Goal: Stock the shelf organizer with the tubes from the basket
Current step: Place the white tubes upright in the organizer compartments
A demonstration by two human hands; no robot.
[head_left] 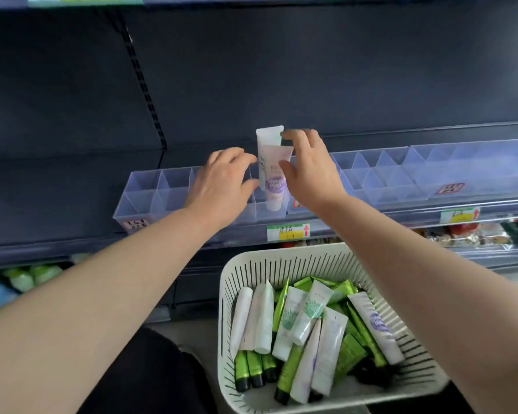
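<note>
You are in the placing step: two tubes stand upright between your hands in the clear shelf organizer [150, 189], a purple-labelled tube [274, 182] in front and a white tube [268, 138] just behind it. Your right hand [308, 171] pinches them, forefinger on the white tube's top edge, thumb against the front one; your left hand [219, 180] has its fingers loosely bent at their left side, and whether they grip cannot be told. Next, seat both fully, let go, and reach down to the near basket [284, 258], where many tubes [311, 321] remain
</note>
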